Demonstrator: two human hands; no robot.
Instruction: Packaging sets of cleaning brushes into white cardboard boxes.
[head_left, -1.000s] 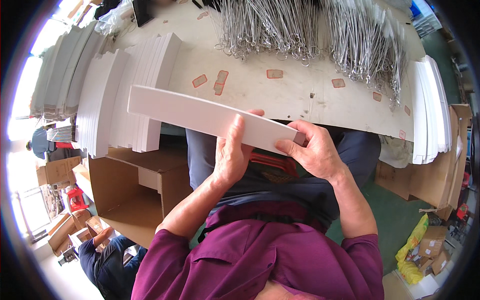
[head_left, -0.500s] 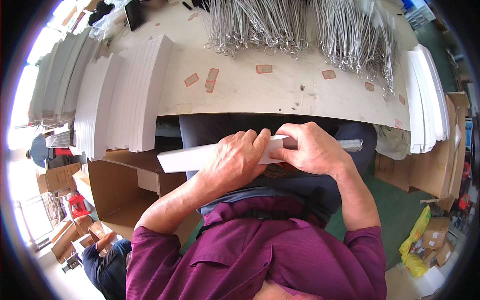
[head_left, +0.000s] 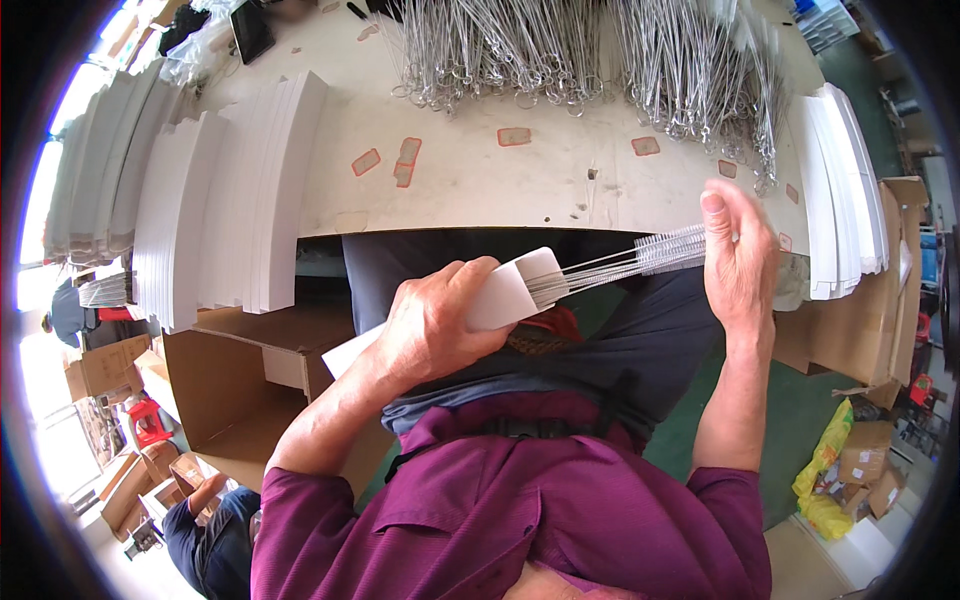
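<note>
A long white cardboard box [head_left: 500,298] is tilted across my lap, its right end open with a raised flap. My left hand [head_left: 437,318] is closed around the box. Out of the open end stick several thin wire brushes [head_left: 605,268], their clear bristle heads pointing right and slightly up. My right hand [head_left: 740,260] is beside the bristle ends, fingers stretched upward and palm toward them; it seems to touch the tips without gripping them. How far the wires reach inside the box is hidden.
On the table [head_left: 450,185] before me lie bundles of wire brushes [head_left: 500,60] with looped ends. White boxes are stacked at the left [head_left: 255,200] and right [head_left: 840,200]. An open carton [head_left: 225,385] stands below left. A person [head_left: 215,535] is at the lower left.
My right hand has let go of the box end and moved right to the bristle tips. The brushes now show sticking out of the box. My left hand has shifted slightly left.
</note>
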